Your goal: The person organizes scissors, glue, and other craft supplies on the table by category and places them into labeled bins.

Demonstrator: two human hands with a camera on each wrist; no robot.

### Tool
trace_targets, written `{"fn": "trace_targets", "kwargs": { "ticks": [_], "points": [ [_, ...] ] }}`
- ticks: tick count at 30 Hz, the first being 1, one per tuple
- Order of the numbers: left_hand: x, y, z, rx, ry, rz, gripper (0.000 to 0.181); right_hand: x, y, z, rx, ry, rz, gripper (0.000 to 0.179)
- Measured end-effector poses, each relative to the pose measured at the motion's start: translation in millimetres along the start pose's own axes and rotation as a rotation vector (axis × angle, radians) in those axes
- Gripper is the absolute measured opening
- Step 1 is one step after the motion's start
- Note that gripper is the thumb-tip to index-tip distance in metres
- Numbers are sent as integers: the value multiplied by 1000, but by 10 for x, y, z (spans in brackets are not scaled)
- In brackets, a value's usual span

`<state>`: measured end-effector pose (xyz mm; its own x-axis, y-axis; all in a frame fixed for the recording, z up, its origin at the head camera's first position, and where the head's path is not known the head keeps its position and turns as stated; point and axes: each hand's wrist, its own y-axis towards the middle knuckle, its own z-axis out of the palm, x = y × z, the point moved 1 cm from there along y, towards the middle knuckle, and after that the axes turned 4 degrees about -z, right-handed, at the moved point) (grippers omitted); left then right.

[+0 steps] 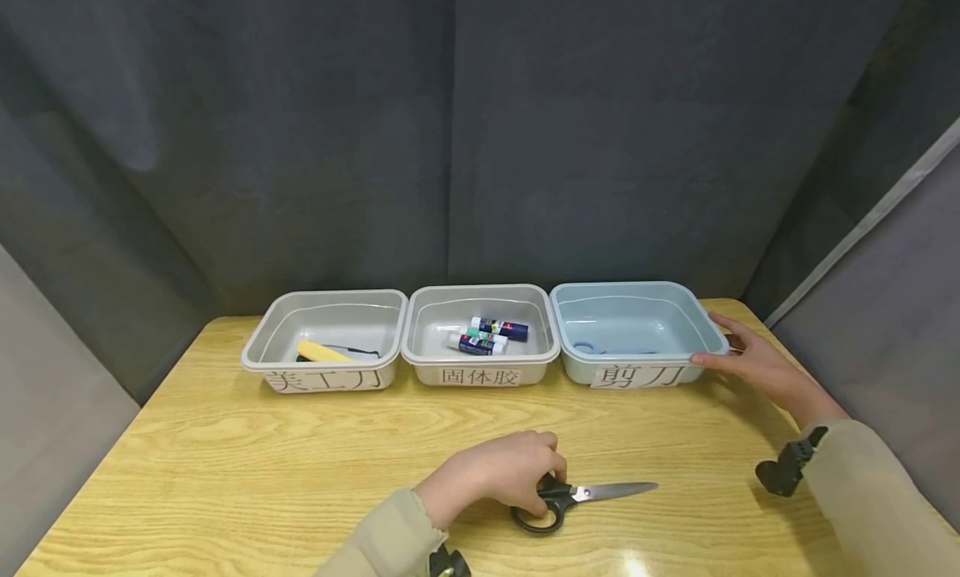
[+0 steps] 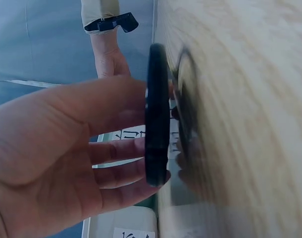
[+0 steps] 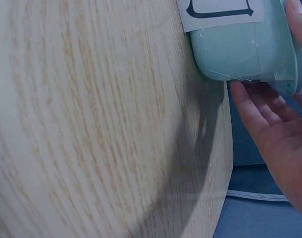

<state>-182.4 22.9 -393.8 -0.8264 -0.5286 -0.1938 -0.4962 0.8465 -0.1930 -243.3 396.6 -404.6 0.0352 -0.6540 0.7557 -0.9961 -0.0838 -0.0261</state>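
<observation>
Black-handled scissors (image 1: 555,502) lie on the table near its front, blades pointing right. My left hand (image 1: 504,470) pinches their handles between thumb and fingers; in the left wrist view the dark handle (image 2: 157,116) stands edge-on, close over the tabletop. At the right, my right hand (image 1: 765,368) grips the end of a light blue bin (image 1: 637,290), thumb at the rim and fingers against the outer wall. In the right wrist view, the fingertips (image 3: 238,91) lie against the bin's underside corner. Inside this labelled bin is a pair of blue scissors (image 1: 588,348).
A grey bin (image 1: 480,292) with several glue sticks (image 1: 501,328) stands left of the blue one. Beside it, another grey bin (image 1: 337,298) holds a yellow utility knife (image 1: 321,352) and a dark one. All three stand along the back of the wooden table (image 1: 225,452), before a dark curtain (image 1: 337,143).
</observation>
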Motion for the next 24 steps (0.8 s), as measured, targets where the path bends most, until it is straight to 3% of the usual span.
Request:
{"fn": "trace_targets", "kwargs": {
  "ticks": [14,19,24],
  "points": [
    [80,31,-48,-12,-21,8,30,11,-12,-10,-12,-16,-8,92],
    [190,12,-178,-23,-78,2,29,19,-17,-3,-11,-22,-12,92],
    [275,12,-376,-83,-88,-32,28,15,-26,1,-15,-13,-9,93]
  ]
}}
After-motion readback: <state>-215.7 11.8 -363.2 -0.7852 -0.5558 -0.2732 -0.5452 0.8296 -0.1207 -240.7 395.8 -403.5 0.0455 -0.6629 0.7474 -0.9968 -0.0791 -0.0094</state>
